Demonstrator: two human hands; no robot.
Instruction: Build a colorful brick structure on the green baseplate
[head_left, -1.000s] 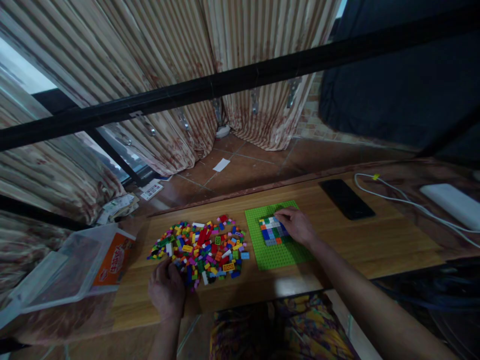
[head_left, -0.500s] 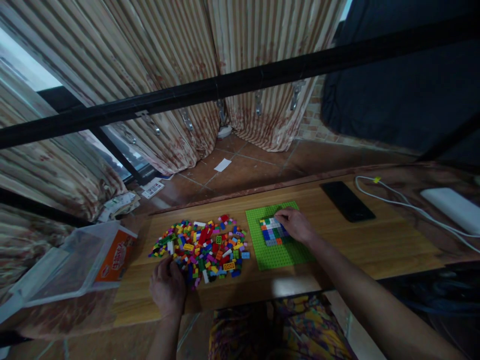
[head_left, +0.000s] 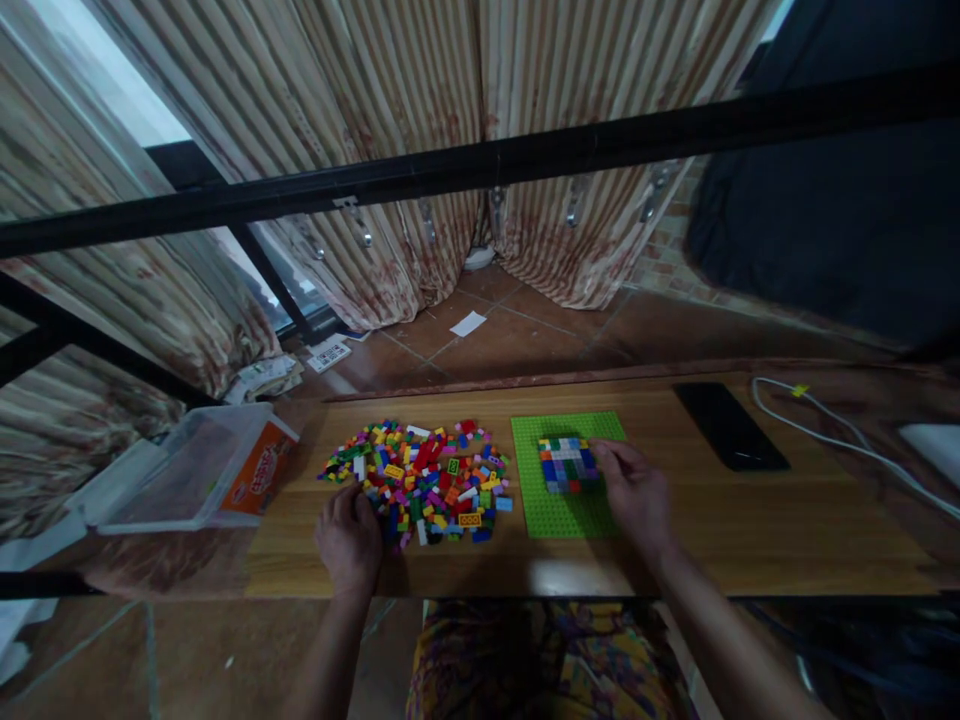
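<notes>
My right hand [head_left: 636, 490] is at the right edge of a square patch of coloured bricks [head_left: 568, 466] built on a green baseplate [head_left: 532, 505]. Its thumb and fingers are closed together at the tips; anything between them is too small to make out. The patch shows blue, white, green, orange and grey bricks. My left hand [head_left: 349, 538] rests on the table at the near left side of a loose pile of small bricks [head_left: 431, 480]. Its fingers are curled in and closed, and what they hold, if anything, is hidden.
On the wooden table [head_left: 825, 545] a black phone [head_left: 731, 427] lies to the right, beside a white cable [head_left: 855, 438]. A clear plastic box [head_left: 187, 480] with an orange label stands at the left. A black rail [head_left: 450, 170] crosses beyond the table.
My right hand has moved from the patch's top edge to its right side, uncovering more of the bricks. My left hand stays by the pile. The camera view has shifted.
</notes>
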